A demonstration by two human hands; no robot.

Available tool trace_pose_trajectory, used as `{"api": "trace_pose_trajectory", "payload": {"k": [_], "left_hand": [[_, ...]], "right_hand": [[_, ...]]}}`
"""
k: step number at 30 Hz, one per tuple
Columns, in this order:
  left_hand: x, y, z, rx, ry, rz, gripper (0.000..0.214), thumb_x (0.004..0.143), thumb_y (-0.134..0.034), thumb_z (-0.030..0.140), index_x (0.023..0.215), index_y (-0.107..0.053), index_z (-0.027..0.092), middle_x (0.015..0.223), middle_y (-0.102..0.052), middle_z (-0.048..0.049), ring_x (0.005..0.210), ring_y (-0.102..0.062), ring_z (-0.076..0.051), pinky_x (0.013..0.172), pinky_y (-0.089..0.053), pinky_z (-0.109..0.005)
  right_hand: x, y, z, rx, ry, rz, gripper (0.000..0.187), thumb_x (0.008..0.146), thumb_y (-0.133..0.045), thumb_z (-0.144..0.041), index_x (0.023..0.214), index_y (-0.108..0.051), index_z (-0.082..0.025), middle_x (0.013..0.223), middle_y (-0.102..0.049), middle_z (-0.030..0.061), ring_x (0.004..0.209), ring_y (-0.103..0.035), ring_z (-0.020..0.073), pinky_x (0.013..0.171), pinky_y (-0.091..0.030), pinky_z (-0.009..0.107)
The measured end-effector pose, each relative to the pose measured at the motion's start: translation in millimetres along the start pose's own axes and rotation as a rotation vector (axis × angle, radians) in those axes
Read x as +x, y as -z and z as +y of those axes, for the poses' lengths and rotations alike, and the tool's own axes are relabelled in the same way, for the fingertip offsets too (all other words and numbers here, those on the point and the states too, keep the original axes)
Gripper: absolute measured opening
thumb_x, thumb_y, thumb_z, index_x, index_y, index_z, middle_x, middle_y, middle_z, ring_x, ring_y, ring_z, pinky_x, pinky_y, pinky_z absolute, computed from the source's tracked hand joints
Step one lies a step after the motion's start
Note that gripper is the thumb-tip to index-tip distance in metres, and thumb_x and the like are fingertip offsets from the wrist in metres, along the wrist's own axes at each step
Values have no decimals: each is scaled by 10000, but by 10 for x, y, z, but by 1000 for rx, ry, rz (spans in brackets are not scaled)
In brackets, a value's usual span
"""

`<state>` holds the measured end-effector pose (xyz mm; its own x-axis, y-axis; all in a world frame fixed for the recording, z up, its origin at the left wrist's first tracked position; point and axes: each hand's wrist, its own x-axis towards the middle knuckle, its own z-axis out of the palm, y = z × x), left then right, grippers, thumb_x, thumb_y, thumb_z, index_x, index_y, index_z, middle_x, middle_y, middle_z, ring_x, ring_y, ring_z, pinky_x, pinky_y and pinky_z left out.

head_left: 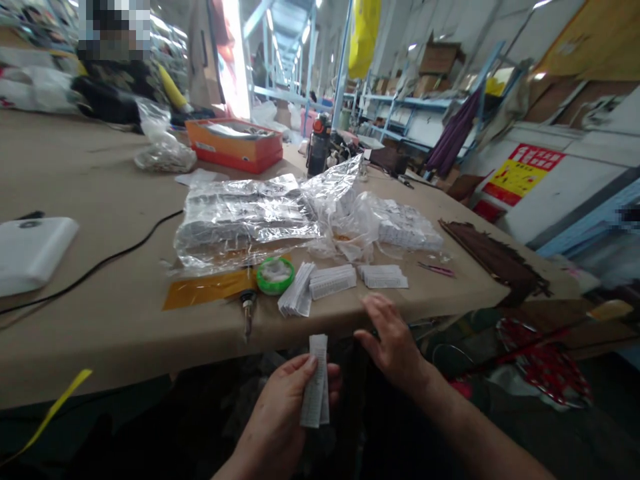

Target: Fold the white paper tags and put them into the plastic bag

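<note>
The left hand (286,396) pinches a few printed paper strips (313,401) between thumb and fingers, holding them nearly upright in front of the table's edge, nearer the wearer than the green dish (275,287) and a little to its right. The right hand (393,341), its fingers spread and thumb apart, is farther right of the dish, over the near edge of the table (125,193); whether its fingertips touch the surface I cannot tell. Just right of the dish lies a fanned stack (297,291) of similar strips, then a middle stack (333,282), and farther right a third stack (384,276), with pink tweezers or snips (437,269) beyond that. A pointed tool (247,313) lies just left of the dish on the near side, and brown tape (200,292) stretches out leftward from there. Behind the dish, crumpled clear plastic (245,217) crowds the middle of the table, and a wrapped white bundle (407,227) sits behind and to the right, blocking the space past the stacks. Farther behind the dish stand an orange box (235,152) and a dark bottle (317,150). Well left of it, a black cable (107,259) runs toward a white object (37,257); well to the right, dark brown cloth (493,257) covers the table's edge.
</note>
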<state>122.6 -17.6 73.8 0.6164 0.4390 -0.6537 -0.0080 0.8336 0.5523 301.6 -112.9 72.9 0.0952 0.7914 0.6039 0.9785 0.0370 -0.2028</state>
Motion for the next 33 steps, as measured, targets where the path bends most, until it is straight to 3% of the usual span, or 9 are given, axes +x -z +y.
{"api": "trace_pose_trajectory", "payload": {"k": [2, 4, 7, 15, 17, 20, 25, 29, 33], "left_hand": [[-18, 0, -4, 46, -6, 31, 121, 825, -620, 185, 895, -592, 91, 767, -696, -132, 566, -639, -162, 539, -549, -266], [-33, -2, -9, 64, -9, 30, 115, 831, -617, 180, 901, -591, 92, 776, -699, -128, 571, -641, -152, 539, -547, -249], [-34, 0, -10, 87, -2, 37, 100, 845, -601, 182, 875, -596, 87, 752, -696, -121, 544, -631, -146, 512, -533, -234], [-24, 25, 12, 119, -2, 49, 122, 850, -593, 187, 905, -590, 78, 787, -700, -140, 558, -637, -153, 527, -538, -244], [-38, 17, 10, 119, -1, 52, 120, 849, -586, 177, 920, -580, 80, 787, -700, -142, 561, -641, -161, 525, -538, -252], [-61, -2, -2, 110, 24, 39, 116, 857, -564, 178, 899, -585, 72, 771, -693, -145, 552, -638, -172, 530, -539, -273], [-80, 5, -6, -52, -60, -168, 250, 703, -748, 226, 852, -649, 51, 688, -643, -79, 522, -560, -100, 480, -439, -175], [-83, 71, 8, -167, -111, -118, 360, 507, -859, 227, 752, -653, 62, 676, -627, -54, 520, -518, -71, 445, -365, -145], [-78, 127, 1, -207, -91, -27, 345, 521, -827, 177, 789, -641, 64, 709, -637, -64, 563, -554, -98, 468, -404, -164]], "right_hand": [[-9, 52, 282, -255, -131, -13, 620, 1045, -308, -528, 1390, -381, -19, 1321, -418, 226, 1242, -355, 377, 1002, -380, 584], [-38, 82, 475, -378, -177, -77, 641, 1041, -271, -546, 1357, -439, -14, 1330, -412, 229, 1220, -362, 400, 964, -387, 602], [-95, 107, 567, -317, -140, -112, 521, 1060, -291, -471, 1290, -529, -68, 1292, -475, 184, 1176, -416, 381, 931, -394, 585], [-197, 215, 609, -64, -64, 56, 233, 1049, -422, -249, 1039, -640, -169, 1081, -619, 81, 1047, -561, 252, 925, -448, 428], [-168, 227, 487, 9, -85, 132, 173, 1033, -462, -221, 1026, -630, -182, 1056, -621, 69, 1006, -585, 229, 900, -473, 395], [-85, 178, 72, 180, -90, 200, 121, 1008, -507, -167, 1036, -621, -200, 1090, -601, 62, 1074, -558, 235, 938, -465, 406], [-32, -100, -617, 480, 183, 36, 133, 1019, -493, -158, 1043, -623, -173, 1044, -601, 86, 1085, -523, 274, 912, -464, 448], [-69, -296, -745, 472, 249, -9, 153, 1023, -465, -123, 1019, -618, -133, 994, -609, 106, 1037, -541, 267, 891, -467, 451], [-72, -326, -733, 473, 288, -51, 166, 1026, -451, -114, 1019, -617, -112, 1000, -608, 117, 1058, -542, 268, 916, -457, 452]]}}
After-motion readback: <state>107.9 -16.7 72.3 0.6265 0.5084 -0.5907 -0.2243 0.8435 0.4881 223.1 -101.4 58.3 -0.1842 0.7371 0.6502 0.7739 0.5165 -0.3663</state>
